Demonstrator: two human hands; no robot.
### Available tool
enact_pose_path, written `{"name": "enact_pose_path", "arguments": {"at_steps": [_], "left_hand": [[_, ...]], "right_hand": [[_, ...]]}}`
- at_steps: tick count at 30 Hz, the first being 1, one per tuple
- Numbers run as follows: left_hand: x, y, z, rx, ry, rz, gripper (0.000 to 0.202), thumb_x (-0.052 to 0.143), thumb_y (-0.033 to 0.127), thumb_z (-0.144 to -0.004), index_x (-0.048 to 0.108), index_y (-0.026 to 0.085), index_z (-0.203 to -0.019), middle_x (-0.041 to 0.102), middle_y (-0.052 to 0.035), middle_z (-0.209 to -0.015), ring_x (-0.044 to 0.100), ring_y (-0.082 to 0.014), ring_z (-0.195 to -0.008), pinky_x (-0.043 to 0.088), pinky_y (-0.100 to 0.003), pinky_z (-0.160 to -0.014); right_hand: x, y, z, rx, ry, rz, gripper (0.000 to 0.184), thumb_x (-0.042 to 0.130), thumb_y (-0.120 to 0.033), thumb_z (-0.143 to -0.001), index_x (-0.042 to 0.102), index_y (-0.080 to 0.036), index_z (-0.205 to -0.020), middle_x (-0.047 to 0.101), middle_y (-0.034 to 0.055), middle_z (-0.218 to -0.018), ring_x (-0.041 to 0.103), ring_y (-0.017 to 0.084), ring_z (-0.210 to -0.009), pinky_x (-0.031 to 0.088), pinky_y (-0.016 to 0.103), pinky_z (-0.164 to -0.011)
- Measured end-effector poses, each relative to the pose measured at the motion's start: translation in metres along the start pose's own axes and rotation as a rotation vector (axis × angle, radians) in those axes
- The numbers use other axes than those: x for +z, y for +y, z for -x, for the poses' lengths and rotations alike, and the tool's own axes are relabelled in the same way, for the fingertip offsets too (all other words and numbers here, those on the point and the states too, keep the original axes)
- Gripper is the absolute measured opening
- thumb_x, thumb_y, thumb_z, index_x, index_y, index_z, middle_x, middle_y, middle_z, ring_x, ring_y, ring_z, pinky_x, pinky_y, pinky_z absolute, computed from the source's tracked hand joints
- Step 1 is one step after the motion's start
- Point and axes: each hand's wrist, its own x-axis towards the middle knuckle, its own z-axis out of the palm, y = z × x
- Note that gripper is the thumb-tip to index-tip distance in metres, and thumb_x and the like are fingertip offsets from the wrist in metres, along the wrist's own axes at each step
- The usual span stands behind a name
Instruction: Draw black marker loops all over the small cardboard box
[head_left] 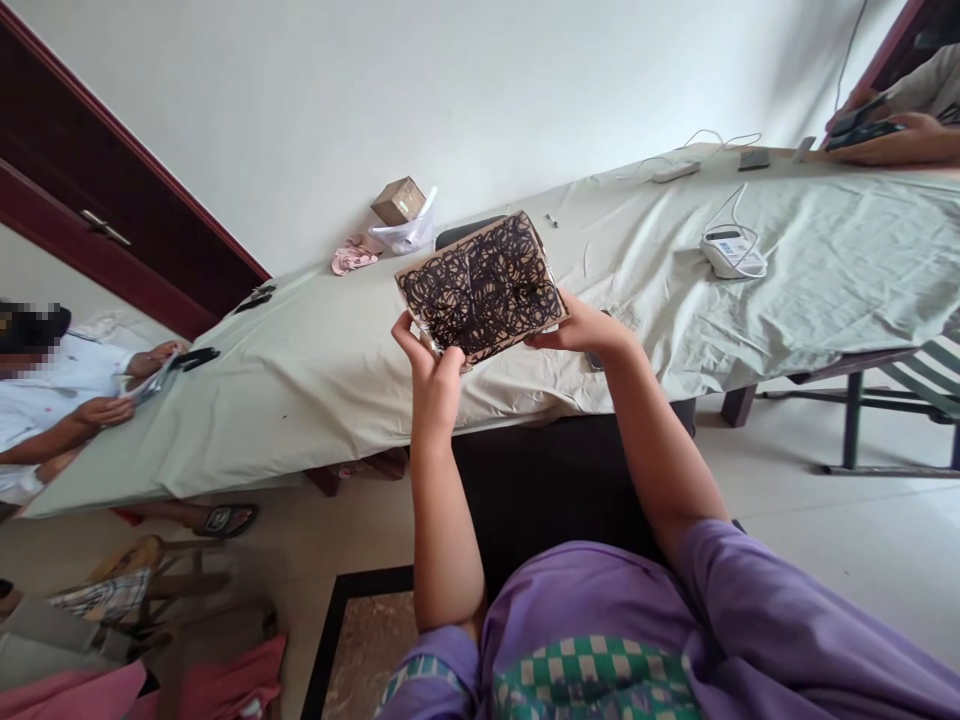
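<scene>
A brown cardboard box [480,285], its face covered in black scribbled loops, is held up over the cloth-covered table. My left hand [429,360] grips its lower left corner, thumb on the near edge. At the lower right corner, my right hand [581,325] holds the box too, its fingers partly hidden beneath. Behind the box the edge of a dark object [461,232] shows; most of it is covered. A dark flat item [595,360] lies on the table below my right wrist, partly hidden.
A small carton [399,200] rests on a plastic container [409,235] beside a pink cloth [354,255] near the wall. A white device with a cord [733,250] sits on the tablecloth [322,370] to the right. One person sits left with papers [157,378]; another's hands [900,140] are far right.
</scene>
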Motion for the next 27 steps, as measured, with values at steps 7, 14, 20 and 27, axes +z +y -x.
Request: {"name": "enact_pose_path", "arguments": {"at_steps": [7, 14, 20, 27], "left_hand": [[-0.002, 0.0, -0.002, 0.031, 0.04, -0.15, 0.053, 0.068, 0.03, -0.092, 0.055, 0.031, -0.143, 0.067, -0.0054, -0.134, 0.065, -0.0266, -0.126, 0.049, -0.039, -0.115], [-0.016, -0.023, -0.01, 0.117, -0.177, -0.053, 0.096, 0.091, 0.056, -0.074, 0.049, 0.039, -0.158, 0.047, -0.0053, -0.163, 0.042, -0.0363, -0.156, 0.042, -0.048, -0.126], [-0.012, -0.065, -0.016, -0.003, -0.191, -0.023, 0.108, 0.096, 0.046, -0.068, 0.043, 0.04, -0.161, 0.048, -0.0077, -0.16, 0.05, -0.0358, -0.148, 0.047, -0.047, -0.121], [-0.015, -0.085, -0.019, -0.039, -0.064, -0.031, 0.107, 0.091, 0.043, -0.071, 0.037, 0.039, -0.164, 0.048, -0.0091, -0.158, 0.054, -0.0312, -0.141, 0.051, -0.041, -0.114]], "right_hand": [[-0.003, -0.01, 0.0, -0.127, -0.062, 0.009, 0.101, 0.095, -0.047, -0.063, 0.055, -0.021, -0.152, 0.059, 0.0119, -0.153, 0.046, 0.04, -0.15, 0.043, 0.049, -0.123], [-0.01, 0.001, 0.01, 0.017, -0.075, -0.209, 0.081, 0.08, -0.076, -0.077, 0.066, -0.022, -0.136, 0.072, 0.01, -0.134, 0.063, 0.036, -0.132, 0.05, 0.05, -0.117], [-0.035, 0.029, 0.015, 0.35, 0.059, -0.043, 0.083, 0.043, -0.084, -0.095, 0.057, -0.025, -0.152, 0.068, 0.0127, -0.145, 0.073, 0.031, -0.11, 0.061, 0.044, -0.096], [-0.048, 0.074, 0.023, 1.009, 0.265, 0.84, 0.098, 0.092, -0.049, -0.072, 0.054, -0.004, -0.15, 0.048, 0.0383, -0.156, 0.041, 0.055, -0.15, 0.039, 0.067, -0.118]]}}
